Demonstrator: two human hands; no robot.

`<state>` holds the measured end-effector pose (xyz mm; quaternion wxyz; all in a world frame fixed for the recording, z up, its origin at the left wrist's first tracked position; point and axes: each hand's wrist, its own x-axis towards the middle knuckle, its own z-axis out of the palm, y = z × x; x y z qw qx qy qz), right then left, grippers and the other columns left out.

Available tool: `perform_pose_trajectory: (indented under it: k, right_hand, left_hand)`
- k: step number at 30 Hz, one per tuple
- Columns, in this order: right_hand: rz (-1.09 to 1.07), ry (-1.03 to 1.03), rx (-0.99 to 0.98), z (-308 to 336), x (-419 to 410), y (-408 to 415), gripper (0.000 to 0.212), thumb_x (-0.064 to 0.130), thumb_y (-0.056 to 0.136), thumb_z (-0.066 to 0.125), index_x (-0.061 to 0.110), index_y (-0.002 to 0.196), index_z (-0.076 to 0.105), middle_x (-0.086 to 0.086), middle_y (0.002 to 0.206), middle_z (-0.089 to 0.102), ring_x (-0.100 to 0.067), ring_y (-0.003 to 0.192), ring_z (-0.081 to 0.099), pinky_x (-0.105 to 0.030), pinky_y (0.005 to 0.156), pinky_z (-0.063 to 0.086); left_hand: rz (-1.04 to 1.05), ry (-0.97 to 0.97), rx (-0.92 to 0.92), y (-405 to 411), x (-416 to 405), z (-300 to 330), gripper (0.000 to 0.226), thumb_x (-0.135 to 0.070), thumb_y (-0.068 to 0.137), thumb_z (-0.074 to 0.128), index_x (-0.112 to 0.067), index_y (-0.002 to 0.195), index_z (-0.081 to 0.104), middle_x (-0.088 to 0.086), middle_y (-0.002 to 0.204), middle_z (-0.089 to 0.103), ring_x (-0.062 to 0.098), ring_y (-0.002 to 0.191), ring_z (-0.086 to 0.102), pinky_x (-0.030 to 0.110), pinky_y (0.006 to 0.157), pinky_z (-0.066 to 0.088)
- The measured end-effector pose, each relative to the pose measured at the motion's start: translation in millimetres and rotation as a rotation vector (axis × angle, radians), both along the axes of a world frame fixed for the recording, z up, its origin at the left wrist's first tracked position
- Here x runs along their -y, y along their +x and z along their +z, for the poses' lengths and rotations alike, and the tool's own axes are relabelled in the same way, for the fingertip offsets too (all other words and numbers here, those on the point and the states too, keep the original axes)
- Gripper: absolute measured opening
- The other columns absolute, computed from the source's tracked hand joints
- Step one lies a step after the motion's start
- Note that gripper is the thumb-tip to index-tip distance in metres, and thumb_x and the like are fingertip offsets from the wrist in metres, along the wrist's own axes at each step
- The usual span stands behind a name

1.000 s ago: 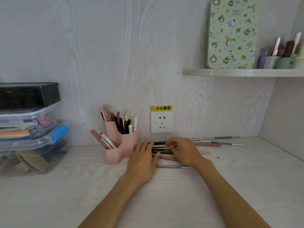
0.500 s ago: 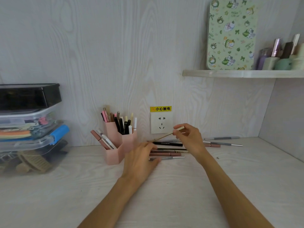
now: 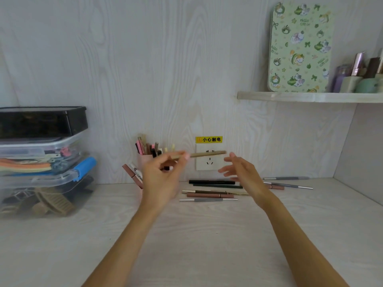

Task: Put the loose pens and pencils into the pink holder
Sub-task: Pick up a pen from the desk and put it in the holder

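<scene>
While one slim tan pencil (image 3: pixel 207 154) is raised clear of the pale wood-grain worktop (image 3: pixel 186 245), the step in hand is judged to be its transfer to the pink plastic multi-cup holder (image 3: pixel 145 160).

At the worktop's left edge stands a stack of clear plastic storage boxes (image 3: pixel 41 162) under a black lid, not involved.

The holder stands against the back wall, left of centre, already carrying several upright pens; part of it is hidden behind the left hand (image 3: pixel 163 175). That hand is raised in front of the holder, thumb and fingertips pinching the pencil's left end. The pencil lies roughly level, its free end reaching right across the white wall socket (image 3: pixel 209 162).

The right hand (image 3: pixel 240 172) hovers just beside that free end, fingers spread and loose, holding nothing.

Below it a row of loose pens and pencils (image 3: pixel 209 193) lies on the worktop near the back edge, with a few more further right.

Next move, as judged: tip the pencil upright and lower it into a cup with room. Most of the task remains.
</scene>
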<state>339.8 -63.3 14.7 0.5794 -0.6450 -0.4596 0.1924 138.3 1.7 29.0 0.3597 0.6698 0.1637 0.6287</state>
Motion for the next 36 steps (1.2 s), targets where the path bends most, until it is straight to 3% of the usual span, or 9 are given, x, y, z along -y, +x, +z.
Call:
perform_pose_trajectory:
  k: [3,7,10,14,17,21,26,32,36]
  right_hand:
    - [-0.101,-0.197,0.415,-16,0,9,0.021,0.037,0.090,0.054,0.022,0.099,0.065,0.006,0.098,0.069,-0.012,0.094,0.062,-0.024,0.078,0.043]
    - [-0.028,-0.452,0.792,-31,-6,-1,0.027,0.034,0.088,0.057,0.021,0.108,0.068,-0.002,0.111,0.063,-0.021,0.103,0.058,-0.032,0.087,0.047]
    - [-0.037,-0.448,0.815,-32,-10,-5,0.026,0.031,0.090,0.054,0.022,0.113,0.063,-0.002,0.116,0.060,-0.021,0.108,0.055,-0.034,0.091,0.045]
    - [-0.018,-0.369,0.761,-34,-10,-8,0.015,0.021,0.089,0.055,0.020,0.103,0.060,0.001,0.111,0.064,-0.019,0.107,0.056,-0.035,0.091,0.045]
    - [-0.029,-0.329,0.790,-33,-8,-11,0.014,0.020,0.089,0.056,0.020,0.101,0.062,0.002,0.107,0.067,-0.017,0.102,0.059,-0.031,0.088,0.047]
    - [-0.046,-0.285,0.828,-31,-7,-13,0.013,0.018,0.088,0.058,0.021,0.099,0.064,0.004,0.105,0.069,-0.015,0.100,0.061,-0.028,0.085,0.046]
    - [-0.046,-0.265,0.851,-30,-6,-15,0.015,0.018,0.088,0.056,0.021,0.102,0.063,0.004,0.108,0.068,-0.015,0.102,0.061,-0.030,0.087,0.047]
    - [-0.047,-0.224,0.870,-29,-5,-15,0.015,0.022,0.088,0.058,0.023,0.102,0.064,0.005,0.105,0.070,-0.011,0.099,0.063,-0.026,0.083,0.048]
    - [-0.027,-0.121,0.814,-27,-5,-18,0.014,0.022,0.087,0.061,0.027,0.099,0.067,0.006,0.096,0.072,-0.008,0.091,0.064,-0.023,0.082,0.050]
  left_hand:
    - [0.113,0.006,0.253,-17,-7,23,0.005,-0.021,0.083,0.069,-0.025,0.082,0.071,-0.015,0.078,0.072,-0.002,0.072,0.063,0.008,0.066,0.047]
    - [0.338,0.041,0.339,-41,-25,30,0.009,-0.024,0.089,0.063,-0.032,0.092,0.066,-0.005,0.094,0.066,0.004,0.084,0.062,0.021,0.066,0.056]
    - [0.447,0.060,0.327,-52,-37,28,0.016,-0.028,0.090,0.061,-0.026,0.105,0.064,0.001,0.102,0.066,0.004,0.086,0.062,0.020,0.067,0.056]
    - [0.669,0.182,0.283,-63,-43,29,0.038,-0.038,0.087,0.065,-0.019,0.119,0.059,-0.007,0.096,0.066,0.000,0.079,0.062,0.014,0.059,0.048]
    - [0.743,0.286,0.267,-63,-41,29,0.039,-0.038,0.085,0.067,-0.014,0.114,0.056,-0.007,0.094,0.066,0.013,0.075,0.066,0.027,0.054,0.047]
    - [0.794,0.413,0.273,-62,-43,30,0.031,-0.034,0.087,0.067,-0.015,0.109,0.059,0.003,0.094,0.071,0.014,0.072,0.065,0.030,0.050,0.044]
    - [0.878,0.531,0.300,-63,-51,32,0.027,-0.025,0.086,0.070,-0.002,0.099,0.066,-0.012,0.100,0.060,0.017,0.073,0.064,0.038,0.048,0.045]
    - [0.845,0.313,-0.087,-53,-51,17,0.022,-0.039,0.088,0.063,-0.023,0.103,0.062,-0.007,0.089,0.070,0.015,0.077,0.064,0.026,0.057,0.041]
    - [0.813,0.270,-0.543,-47,-63,-1,0.020,-0.035,0.088,0.061,-0.021,0.097,0.073,0.001,0.112,0.068,0.023,0.106,0.052,0.036,0.074,0.042]
